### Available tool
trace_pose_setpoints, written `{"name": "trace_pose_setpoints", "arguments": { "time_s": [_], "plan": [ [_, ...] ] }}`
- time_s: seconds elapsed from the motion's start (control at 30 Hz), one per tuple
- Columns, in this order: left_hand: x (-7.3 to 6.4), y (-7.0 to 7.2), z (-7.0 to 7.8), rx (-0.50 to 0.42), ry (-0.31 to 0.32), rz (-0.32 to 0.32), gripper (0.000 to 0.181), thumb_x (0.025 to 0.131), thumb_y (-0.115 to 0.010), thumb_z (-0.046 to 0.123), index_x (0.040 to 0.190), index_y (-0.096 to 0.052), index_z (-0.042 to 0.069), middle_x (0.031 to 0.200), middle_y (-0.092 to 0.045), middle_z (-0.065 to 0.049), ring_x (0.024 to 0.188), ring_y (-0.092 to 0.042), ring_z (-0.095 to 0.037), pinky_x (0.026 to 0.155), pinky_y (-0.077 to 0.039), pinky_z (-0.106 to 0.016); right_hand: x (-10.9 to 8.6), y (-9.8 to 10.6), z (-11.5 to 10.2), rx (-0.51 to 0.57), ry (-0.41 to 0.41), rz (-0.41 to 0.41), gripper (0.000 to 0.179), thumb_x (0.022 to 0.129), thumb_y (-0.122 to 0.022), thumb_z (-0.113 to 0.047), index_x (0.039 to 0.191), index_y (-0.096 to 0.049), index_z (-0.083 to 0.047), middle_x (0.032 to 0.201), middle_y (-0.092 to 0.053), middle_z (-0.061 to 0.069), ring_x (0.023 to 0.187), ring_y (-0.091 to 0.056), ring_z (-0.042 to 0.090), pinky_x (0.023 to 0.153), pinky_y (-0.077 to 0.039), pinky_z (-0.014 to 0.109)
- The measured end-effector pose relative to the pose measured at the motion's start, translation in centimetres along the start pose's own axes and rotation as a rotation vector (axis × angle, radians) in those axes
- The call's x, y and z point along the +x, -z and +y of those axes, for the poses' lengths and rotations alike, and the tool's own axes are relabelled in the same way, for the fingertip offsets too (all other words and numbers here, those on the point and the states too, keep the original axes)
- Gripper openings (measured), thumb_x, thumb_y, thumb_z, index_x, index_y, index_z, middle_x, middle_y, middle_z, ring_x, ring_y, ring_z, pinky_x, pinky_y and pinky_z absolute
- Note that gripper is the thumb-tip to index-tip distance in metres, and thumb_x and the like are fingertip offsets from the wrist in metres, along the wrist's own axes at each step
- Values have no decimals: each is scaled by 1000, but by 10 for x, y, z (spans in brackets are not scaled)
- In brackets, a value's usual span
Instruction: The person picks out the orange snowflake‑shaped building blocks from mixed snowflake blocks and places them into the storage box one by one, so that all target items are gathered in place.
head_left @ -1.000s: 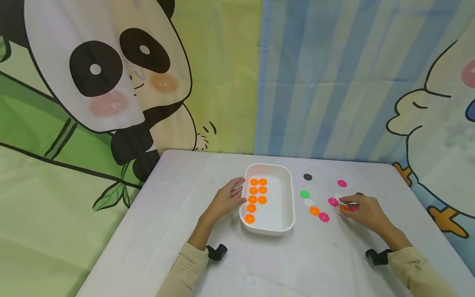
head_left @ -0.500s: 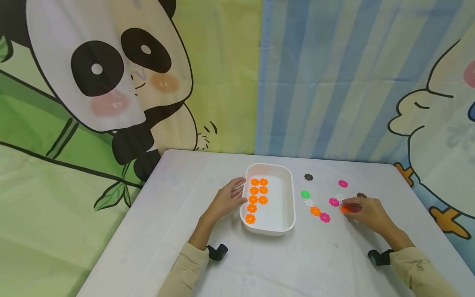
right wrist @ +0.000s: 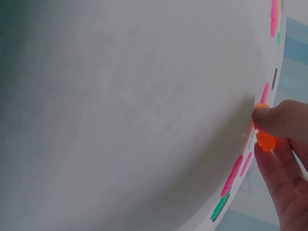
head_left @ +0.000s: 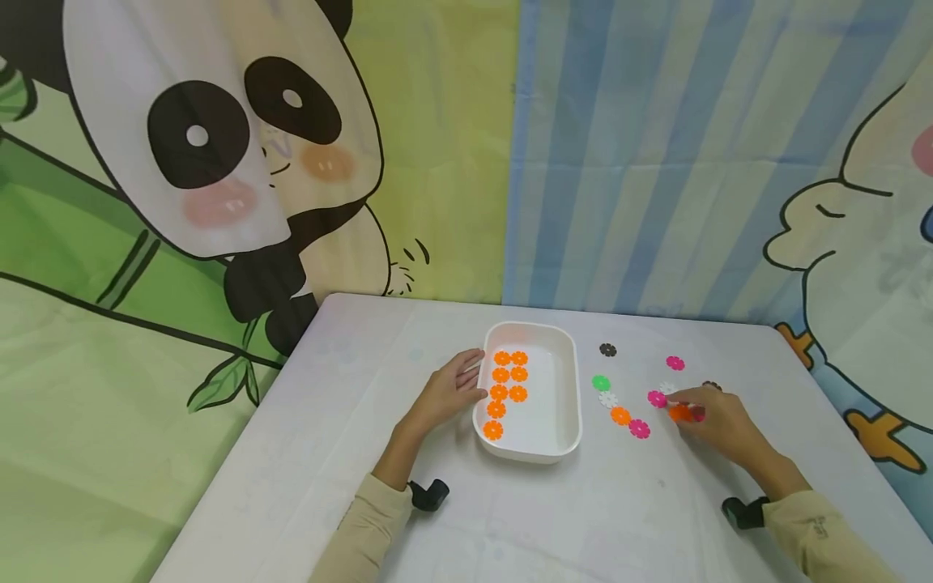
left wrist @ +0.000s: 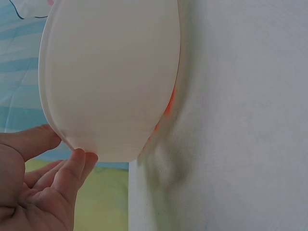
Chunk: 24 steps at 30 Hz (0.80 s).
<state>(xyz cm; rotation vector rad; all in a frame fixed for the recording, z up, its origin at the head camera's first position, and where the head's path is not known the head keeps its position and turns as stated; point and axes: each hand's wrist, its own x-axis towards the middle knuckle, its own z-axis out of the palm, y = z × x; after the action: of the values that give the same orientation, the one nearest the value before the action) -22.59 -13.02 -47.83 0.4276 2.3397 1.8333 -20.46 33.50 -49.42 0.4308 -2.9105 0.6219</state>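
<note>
My left hand (head_left: 443,394) holds the left edge of a white plastic tray (head_left: 550,389). In the left wrist view its thumb and fingertips pinch the tray's rim (left wrist: 43,91). Two columns of orange flower-shaped discs (head_left: 499,393) lie along the tray's left side. To the right of the tray, my right hand (head_left: 723,423) pinches an orange flower-shaped disc (right wrist: 266,139) between thumb and fingers, low over the table. A pink disc (head_left: 658,398) and a white disc (head_left: 666,389) lie by its fingertips; other pieces are partly hidden under the hand.
Between tray and right hand lie a green disc (head_left: 601,383), a white, an orange (head_left: 620,415) and a pink disc (head_left: 639,428). Further back are a dark disc (head_left: 608,350) and a pink one (head_left: 675,363). A printed curtain (head_left: 437,146) hangs behind the table.
The right fingers have closed on the orange disc among the loose pieces; a green piece seen by the fingertips earlier no longer shows. The left hand and tray stay put.
</note>
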Motion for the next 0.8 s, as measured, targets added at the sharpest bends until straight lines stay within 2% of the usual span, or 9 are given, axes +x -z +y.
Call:
{"name": "trace_pose_setpoints", "arguments": {
  "time_s": [0.23,0.47,0.57,0.67,0.8],
  "plan": [
    [-1,-2,2,27,33,4,70,86,-73,2,147,-40,11,149,-44,-6,131,-48,-23,101,-46,-28,-5,3,2,-61,99,20,44,66,-88,0,107,-74,-4,99,-71,11,86,-64,27,72,-61,43],
    [-1,-1,1,18,32,12,70,86,-72,0,148,-40,10,150,-43,-5,131,-48,-20,101,-46,-28,2,11,-5,-54,3,-91,43,68,-88,-6,108,-73,1,95,-71,13,81,-65,27,70,-61,40],
    [0,-1,-2,19,25,7,70,86,-72,0,148,-39,11,150,-43,-6,132,-48,-21,101,-46,-28,5,14,-5,-67,2,-118,41,69,-88,-8,106,-74,1,92,-71,11,79,-65,24,69,-61,37],
    [1,-1,-4,22,19,2,70,86,-72,1,148,-39,11,150,-42,-6,132,-48,-21,101,-46,-28,6,17,-7,-61,7,-116,39,69,-88,-8,104,-74,2,90,-72,10,79,-64,25,68,-61,36],
    [1,-1,-2,18,15,6,70,86,-72,-1,147,-39,10,150,-43,-6,132,-48,-21,101,-46,-28,14,20,-16,26,-9,-62,36,72,-87,-10,104,-74,1,94,-72,13,85,-67,32,69,-61,38]
  ]
}}
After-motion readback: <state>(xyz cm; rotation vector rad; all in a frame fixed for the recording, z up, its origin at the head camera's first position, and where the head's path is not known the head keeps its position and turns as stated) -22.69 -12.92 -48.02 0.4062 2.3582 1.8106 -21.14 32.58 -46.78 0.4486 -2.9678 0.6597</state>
